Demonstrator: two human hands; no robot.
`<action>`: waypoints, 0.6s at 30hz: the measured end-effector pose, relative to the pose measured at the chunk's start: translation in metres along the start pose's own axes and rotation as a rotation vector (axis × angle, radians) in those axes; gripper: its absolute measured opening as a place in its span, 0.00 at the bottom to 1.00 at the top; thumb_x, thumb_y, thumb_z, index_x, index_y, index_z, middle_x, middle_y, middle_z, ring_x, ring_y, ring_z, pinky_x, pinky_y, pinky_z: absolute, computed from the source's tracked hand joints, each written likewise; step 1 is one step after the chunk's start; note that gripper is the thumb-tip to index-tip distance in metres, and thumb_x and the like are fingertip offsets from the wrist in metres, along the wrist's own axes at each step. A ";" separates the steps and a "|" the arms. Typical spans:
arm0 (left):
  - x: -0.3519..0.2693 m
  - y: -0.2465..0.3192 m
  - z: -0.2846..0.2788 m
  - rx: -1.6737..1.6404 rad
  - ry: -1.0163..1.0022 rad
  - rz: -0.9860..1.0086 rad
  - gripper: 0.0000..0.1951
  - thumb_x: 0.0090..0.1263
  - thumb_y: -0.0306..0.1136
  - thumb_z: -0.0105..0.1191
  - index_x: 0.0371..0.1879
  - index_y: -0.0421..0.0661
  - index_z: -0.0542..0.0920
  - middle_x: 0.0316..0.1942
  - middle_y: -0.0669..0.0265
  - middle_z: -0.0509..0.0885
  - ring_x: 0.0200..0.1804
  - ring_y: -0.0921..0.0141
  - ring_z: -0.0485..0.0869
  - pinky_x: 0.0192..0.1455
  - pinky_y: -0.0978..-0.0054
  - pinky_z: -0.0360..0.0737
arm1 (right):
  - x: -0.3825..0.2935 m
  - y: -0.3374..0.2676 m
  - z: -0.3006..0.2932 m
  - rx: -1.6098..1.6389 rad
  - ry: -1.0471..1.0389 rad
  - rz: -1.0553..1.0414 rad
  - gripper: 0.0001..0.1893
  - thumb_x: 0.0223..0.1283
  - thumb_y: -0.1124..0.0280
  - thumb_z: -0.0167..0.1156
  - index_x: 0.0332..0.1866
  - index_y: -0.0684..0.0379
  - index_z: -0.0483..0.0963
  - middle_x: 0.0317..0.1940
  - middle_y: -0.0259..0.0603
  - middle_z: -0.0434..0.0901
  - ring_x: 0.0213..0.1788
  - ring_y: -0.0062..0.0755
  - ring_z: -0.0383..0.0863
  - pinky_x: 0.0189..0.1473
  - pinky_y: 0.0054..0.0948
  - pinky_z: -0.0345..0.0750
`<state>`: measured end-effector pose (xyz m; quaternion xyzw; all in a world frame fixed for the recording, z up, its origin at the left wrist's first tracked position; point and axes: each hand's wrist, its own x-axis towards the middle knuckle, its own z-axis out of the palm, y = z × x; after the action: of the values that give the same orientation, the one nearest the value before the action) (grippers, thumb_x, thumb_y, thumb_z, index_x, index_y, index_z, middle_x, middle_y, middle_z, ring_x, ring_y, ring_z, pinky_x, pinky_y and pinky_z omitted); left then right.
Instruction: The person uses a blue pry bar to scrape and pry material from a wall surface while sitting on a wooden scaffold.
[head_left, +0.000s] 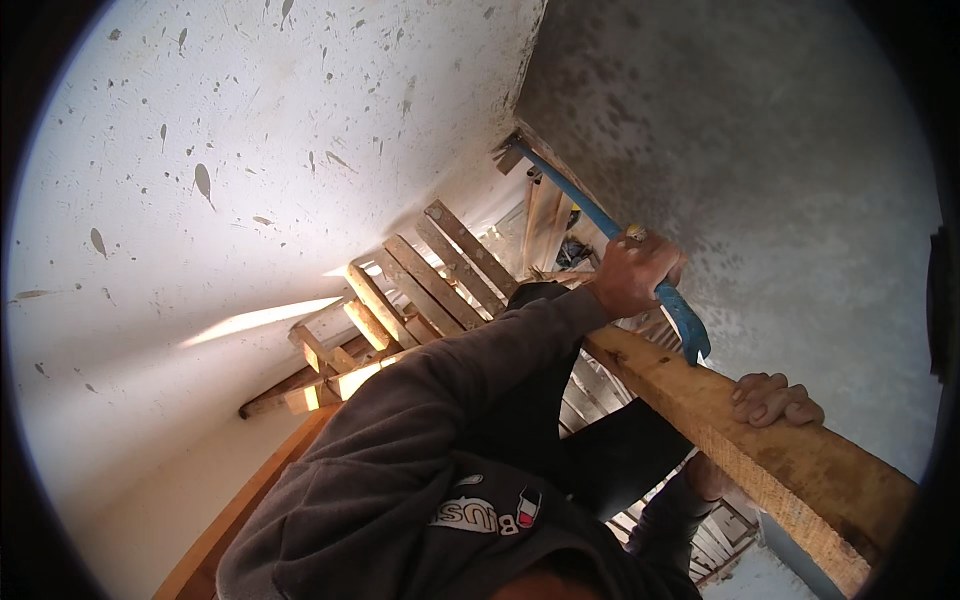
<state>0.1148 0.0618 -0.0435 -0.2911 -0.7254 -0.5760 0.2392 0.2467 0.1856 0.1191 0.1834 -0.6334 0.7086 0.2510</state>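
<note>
My left hand (637, 270) is closed around the shaft of a blue wrecking bar (577, 196), and a ring shows on one finger. The bar's curved lower end meets or hovers just above the top of a thick wooden beam (679, 379); contact is unclear. Its far end, with a forked metal tip, lies near the wall corner. Farther along the beam, my right hand (780, 401) reaches from below, its fingers curled over the far edge. The beam hides the palm and part of the wrist. The timber slants down to the lower right.
A splattered white wall (225, 150) rises at left, a grey plaster wall (750, 135) at right. Below lie wooden slats (442, 277) with gaps and short timber pieces (322, 352). A reddish-brown board (262, 487) slants along the lower left. Boards (544, 217) stand near the corner.
</note>
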 end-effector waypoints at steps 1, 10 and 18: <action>0.002 0.002 -0.002 -0.040 -0.016 0.001 0.10 0.54 0.35 0.65 0.24 0.51 0.75 0.24 0.68 0.80 0.27 0.61 0.81 0.35 0.59 0.76 | 0.001 0.001 0.001 0.017 0.027 -0.014 0.20 0.69 0.50 0.60 0.47 0.58 0.70 0.27 0.39 0.75 0.28 0.34 0.78 0.33 0.37 0.77; 0.050 -0.010 -0.022 0.024 -0.232 -0.016 0.13 0.47 0.29 0.63 0.34 0.47 0.83 0.30 0.60 0.87 0.34 0.54 0.86 0.37 0.56 0.78 | 0.001 0.001 0.009 0.012 0.046 0.006 0.26 0.66 0.46 0.62 0.52 0.61 0.72 0.31 0.38 0.76 0.33 0.30 0.76 0.38 0.32 0.74; 0.067 -0.026 -0.015 -0.144 -0.766 0.135 0.10 0.51 0.33 0.65 0.30 0.44 0.84 0.25 0.55 0.85 0.34 0.53 0.85 0.41 0.53 0.78 | -0.002 0.000 0.002 0.005 0.046 0.013 0.16 0.69 0.56 0.61 0.45 0.57 0.69 0.28 0.37 0.73 0.29 0.33 0.75 0.35 0.38 0.77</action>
<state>0.0489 0.0525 -0.0123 -0.5481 -0.6990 -0.4581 -0.0326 0.2483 0.1831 0.1182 0.1636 -0.6268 0.7158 0.2606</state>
